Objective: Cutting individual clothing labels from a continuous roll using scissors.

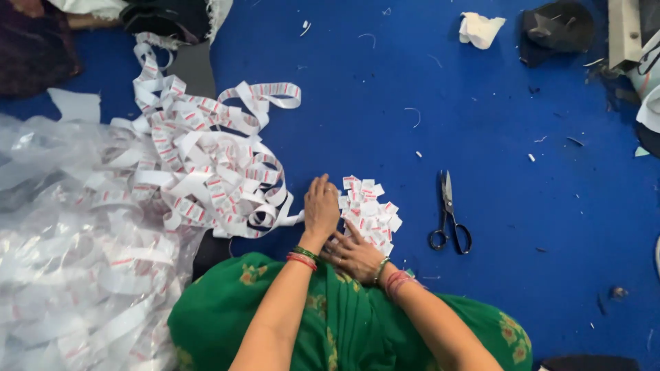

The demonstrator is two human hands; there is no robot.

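Landmark: pile of cut labels (368,211), lying on the cloth-covered surface (481,137). Just left of the pile, touching its edge: left hand (321,208). At its near edge, fingers partly on it: right hand (352,254). Further left of the pile: tangled label tape (206,165), with a plastic sheet (62,261) beyond. Right of the pile, apart from it: scissors (449,214). Well behind and to the right: crumpled scrap (480,29).

Bright, even overhead light; soft shadows, glare on plastic sheeting (48,227).
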